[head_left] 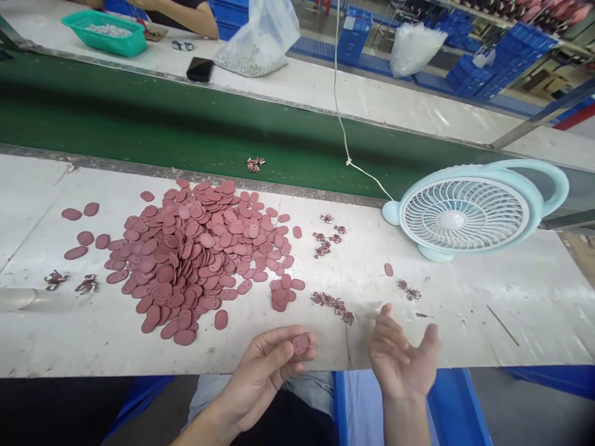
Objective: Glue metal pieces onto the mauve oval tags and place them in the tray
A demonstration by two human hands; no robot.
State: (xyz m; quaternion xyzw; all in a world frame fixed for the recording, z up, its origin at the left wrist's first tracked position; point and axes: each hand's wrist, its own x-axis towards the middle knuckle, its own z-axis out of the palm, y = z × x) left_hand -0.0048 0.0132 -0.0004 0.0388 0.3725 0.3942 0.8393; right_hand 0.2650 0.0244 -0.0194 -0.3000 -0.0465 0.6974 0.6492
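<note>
My left hand (272,365) pinches one reddish oval piece (300,344) between thumb and fingers at the table's front edge. Small dark holes show on that piece. To its right, my right hand (402,356) is raised, palm up, thumb and fingers apart, holding nothing. A large pile of similar oval pieces (199,241) covers the left-centre of the white table. Small brown clustered parts (332,303) lie in a row just beyond the gap between my hands. More such clusters (323,248) sit farther back, and a pair (409,290) lies beyond my right hand.
A light blue fan (465,214) stands at the right, its white cord (344,133) running upward. Behind the table is a green belt (186,124). Across it are a green basket (106,34), a phone (199,69), a plastic bag (258,46) and a person's arm (186,17).
</note>
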